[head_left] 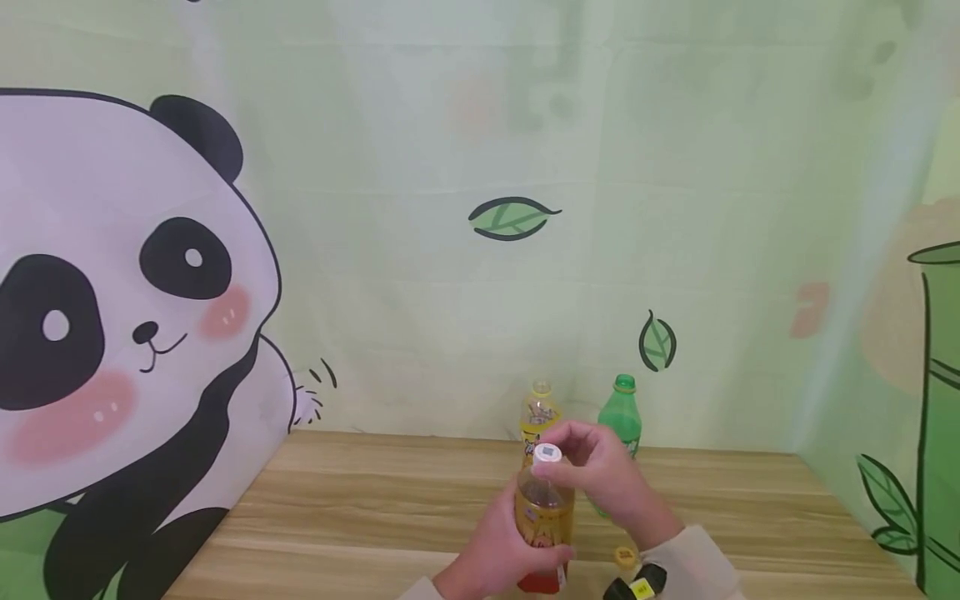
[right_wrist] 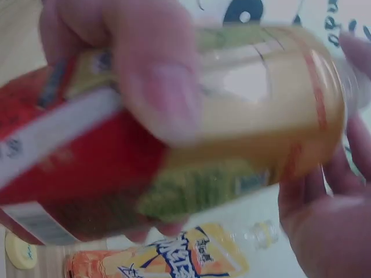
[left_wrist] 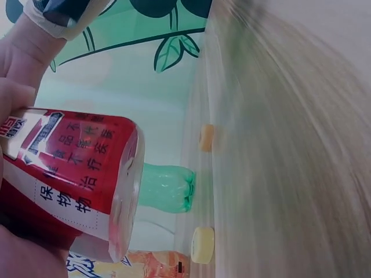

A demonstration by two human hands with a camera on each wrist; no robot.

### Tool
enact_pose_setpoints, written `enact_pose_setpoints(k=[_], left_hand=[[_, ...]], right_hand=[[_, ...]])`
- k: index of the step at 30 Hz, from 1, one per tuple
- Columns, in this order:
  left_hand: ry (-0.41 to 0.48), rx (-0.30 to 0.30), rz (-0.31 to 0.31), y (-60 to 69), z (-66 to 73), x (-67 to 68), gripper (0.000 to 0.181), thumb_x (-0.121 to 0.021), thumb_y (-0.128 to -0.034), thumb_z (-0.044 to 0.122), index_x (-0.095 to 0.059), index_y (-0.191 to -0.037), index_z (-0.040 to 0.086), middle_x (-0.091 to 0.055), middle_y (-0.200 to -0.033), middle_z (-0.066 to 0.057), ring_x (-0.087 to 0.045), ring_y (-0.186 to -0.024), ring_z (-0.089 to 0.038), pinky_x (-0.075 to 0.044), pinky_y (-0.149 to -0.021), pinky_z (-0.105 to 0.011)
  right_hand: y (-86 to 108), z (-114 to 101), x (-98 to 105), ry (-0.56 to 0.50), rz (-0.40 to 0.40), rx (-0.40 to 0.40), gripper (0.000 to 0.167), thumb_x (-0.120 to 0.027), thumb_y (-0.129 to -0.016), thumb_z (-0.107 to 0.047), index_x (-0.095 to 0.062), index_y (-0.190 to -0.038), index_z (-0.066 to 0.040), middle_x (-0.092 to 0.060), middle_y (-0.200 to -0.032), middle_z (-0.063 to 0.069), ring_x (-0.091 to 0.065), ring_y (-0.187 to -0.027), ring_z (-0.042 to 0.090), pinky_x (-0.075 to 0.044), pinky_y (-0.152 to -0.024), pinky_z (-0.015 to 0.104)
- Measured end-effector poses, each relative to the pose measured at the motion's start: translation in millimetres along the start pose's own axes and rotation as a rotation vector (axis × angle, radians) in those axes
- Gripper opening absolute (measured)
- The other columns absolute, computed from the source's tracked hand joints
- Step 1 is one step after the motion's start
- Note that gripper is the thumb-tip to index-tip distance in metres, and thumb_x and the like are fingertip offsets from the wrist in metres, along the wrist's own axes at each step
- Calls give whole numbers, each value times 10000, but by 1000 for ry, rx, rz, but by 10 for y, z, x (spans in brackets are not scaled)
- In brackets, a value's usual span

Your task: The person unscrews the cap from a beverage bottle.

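My left hand (head_left: 504, 546) grips the body of a drink bottle (head_left: 544, 517) with a red and yellow label, held upright above the table. At its top, my right hand (head_left: 603, 471) pinches the white cap (head_left: 547, 454) between thumb and fingers. The bottle's red lower label and clear base (left_wrist: 124, 191) show large in the left wrist view. In the right wrist view, the left thumb (right_wrist: 168, 92) lies across the label, while the right hand (right_wrist: 330, 220) is around the neck end. The cap itself is mostly hidden there.
Behind the hands stand an uncapped yellow-labelled bottle (head_left: 540, 408) and a green bottle (head_left: 621, 412). A yellow cap (head_left: 626, 557) lies on the wooden table (head_left: 360, 500); the left wrist view shows a pale yellow cap (left_wrist: 203, 245) and an orange-toned one (left_wrist: 206, 138). A panda-printed cloth (head_left: 375, 250) hangs behind.
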State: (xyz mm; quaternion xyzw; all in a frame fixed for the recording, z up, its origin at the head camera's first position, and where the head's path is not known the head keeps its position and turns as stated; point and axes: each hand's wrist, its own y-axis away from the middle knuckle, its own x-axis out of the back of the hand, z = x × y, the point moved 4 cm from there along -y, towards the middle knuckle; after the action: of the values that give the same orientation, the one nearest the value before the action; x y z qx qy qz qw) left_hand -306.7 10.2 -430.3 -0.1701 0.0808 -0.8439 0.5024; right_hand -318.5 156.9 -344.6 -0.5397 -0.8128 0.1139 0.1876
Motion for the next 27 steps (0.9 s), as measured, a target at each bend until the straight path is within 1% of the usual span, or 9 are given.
enact_pose_setpoints(k=[1, 4, 7, 9, 12, 17, 24, 27], left_hand=[[-9, 10, 13, -2, 2, 5, 715, -867, -791, 231, -467, -1382, 268, -654, -1191, 18, -669, -1033, -156, -556, -906, -282], [-25, 36, 38, -7, 5, 16, 733, -869, -794, 252, -456, -1397, 277, -644, -1207, 33, -660, -1048, -153, -550, -906, -283], [-29, 42, 42, -10, 4, 20, 749, -870, -797, 256, -446, -1413, 293, -641, -1217, 38, -659, -1052, -152, -554, -901, -283], [-35, 35, 42, -9, 3, 18, 750, -871, -797, 255, -446, -1413, 298, -643, -1217, 40, -661, -1047, -148, -558, -896, -279], [-43, 22, 41, 0, 3, 20, 741, -869, -795, 252, -450, -1405, 296, -647, -1209, 41, -666, -1036, -139, -563, -886, -271], [-40, 20, 39, -8, 15, 24, 735, -865, -802, 256, -448, -1406, 299, -648, -1215, 47, -666, -1044, -134, -563, -887, -266], [-34, 46, 37, -5, 29, 41, 727, -865, -804, 259, -456, -1404, 280, -647, -1213, 40, -662, -1038, -140, -561, -881, -266], [-34, 38, 40, 1, 26, 50, 729, -865, -807, 262, -456, -1411, 268, -649, -1213, 32, -664, -1039, -140, -561, -885, -263]], right_hand=[[2, -8, -15, 10, 42, -8, 286, -794, -860, -85, -640, -1044, 70, -718, -970, -21, -666, -904, 125, -570, -854, 297], [19, -39, -56, 46, 176, -44, 314, -853, -806, -105, -628, -973, 37, -693, -932, -4, -654, -869, 153, -570, -814, 288], [48, -71, -99, 75, 293, -90, 357, -909, -748, -145, -625, -909, -3, -693, -926, 40, -651, -843, 187, -576, -762, 284], [68, -92, -128, 94, 350, -111, 381, -934, -719, -171, -621, -881, -25, -696, -922, 65, -647, -830, 203, -577, -740, 284], [90, -122, -173, 128, 412, -118, 410, -957, -686, -190, -617, -855, -37, -693, -905, 79, -642, -815, 205, -577, -724, 278], [102, -176, -207, 174, 466, -110, 416, -968, -671, -212, -628, -833, -34, -682, -856, 58, -626, -777, 167, -566, -676, 255], [103, -186, -200, 167, 469, -109, 385, -963, -674, -186, -647, -818, -19, -687, -825, 46, -618, -754, 160, -549, -662, 241], [95, -178, -196, 158, 454, -104, 360, -956, -681, -175, -664, -823, -17, -700, -835, 56, -624, -770, 173, -549, -670, 244]])
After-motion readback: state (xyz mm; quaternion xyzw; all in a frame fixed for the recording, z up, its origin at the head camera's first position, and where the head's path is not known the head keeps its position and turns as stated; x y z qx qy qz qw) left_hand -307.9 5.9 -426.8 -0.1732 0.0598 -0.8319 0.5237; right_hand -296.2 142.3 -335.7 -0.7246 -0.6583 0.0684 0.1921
